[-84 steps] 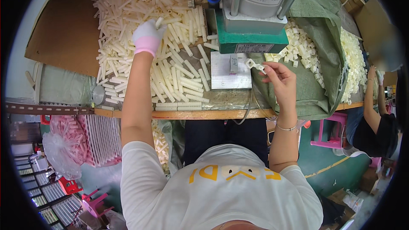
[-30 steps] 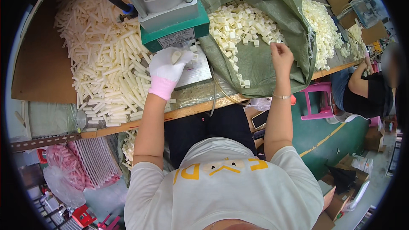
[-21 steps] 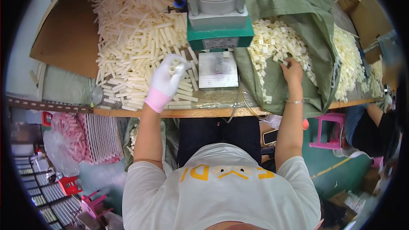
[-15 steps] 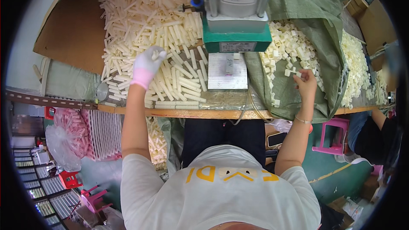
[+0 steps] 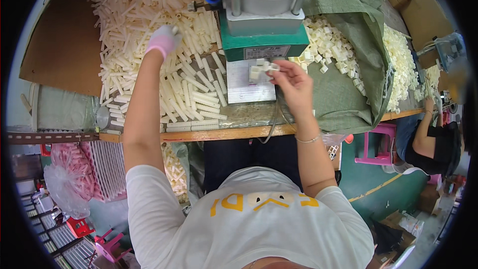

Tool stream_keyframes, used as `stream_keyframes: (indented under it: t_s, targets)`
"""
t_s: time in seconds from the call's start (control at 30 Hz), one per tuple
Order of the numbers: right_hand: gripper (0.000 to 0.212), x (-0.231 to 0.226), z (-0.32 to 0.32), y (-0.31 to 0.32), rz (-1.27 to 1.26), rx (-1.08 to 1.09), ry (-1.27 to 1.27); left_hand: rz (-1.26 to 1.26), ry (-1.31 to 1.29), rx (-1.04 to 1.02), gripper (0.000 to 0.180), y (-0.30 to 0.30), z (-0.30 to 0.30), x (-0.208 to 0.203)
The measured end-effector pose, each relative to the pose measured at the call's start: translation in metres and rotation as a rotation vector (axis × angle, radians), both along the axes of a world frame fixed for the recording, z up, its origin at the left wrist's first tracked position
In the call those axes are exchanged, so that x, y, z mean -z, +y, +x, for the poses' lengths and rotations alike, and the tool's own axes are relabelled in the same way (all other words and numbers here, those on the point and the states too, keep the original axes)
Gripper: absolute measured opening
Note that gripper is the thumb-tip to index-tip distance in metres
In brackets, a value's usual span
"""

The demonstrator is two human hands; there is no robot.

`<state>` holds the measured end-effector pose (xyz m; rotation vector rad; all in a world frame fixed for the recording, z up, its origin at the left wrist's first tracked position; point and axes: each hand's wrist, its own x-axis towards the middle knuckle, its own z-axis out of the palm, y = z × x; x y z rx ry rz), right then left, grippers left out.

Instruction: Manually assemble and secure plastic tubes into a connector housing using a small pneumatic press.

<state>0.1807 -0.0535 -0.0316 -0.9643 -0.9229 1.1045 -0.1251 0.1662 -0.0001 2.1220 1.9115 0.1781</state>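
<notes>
My right hand is bare and has its fingertips pinched on a small white square plastic piece, over the metal plate of the press. Beside it on the plate are other small white pieces, close to the press's underside. My left hand, in a white glove with a pink cuff, reaches into the heap of cream-coloured plastic tubes. Its fingers look curled, and whatever they hold is mostly hidden by the glove.
The press has a green head and a grey cylinder. A green woven sack with a pile of white square pieces lies right of it. Cardboard stands at left. Another person sits far right by a pink stool.
My right hand has moved left from the sack to the press plate, carrying white pieces. My left hand has moved farther up into the tube heap. The whole view has shifted slightly.
</notes>
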Motion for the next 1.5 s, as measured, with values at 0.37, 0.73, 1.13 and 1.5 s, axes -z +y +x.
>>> stream_keyframes:
  t_s: [0.37,0.73,1.13,1.5]
  targets:
    - [0.021,0.010,-0.009,0.003,0.124,0.168,-0.722,-0.076,-1.123,-0.074,0.018,-0.177,0.115,-0.028]
    - [0.023,0.011,-0.011,0.002,0.215,0.217,-0.803,0.245,-0.540,0.297,0.026,-0.169,0.131,-0.013]
    - [0.026,0.039,0.134,0.002,-0.240,0.673,-0.998,0.416,-0.273,0.345,0.023,-0.173,0.129,-0.005]
    - [0.019,0.076,0.166,-0.004,-0.363,0.544,-1.046,0.092,-0.983,0.003,0.033,-0.178,0.050,-0.007]
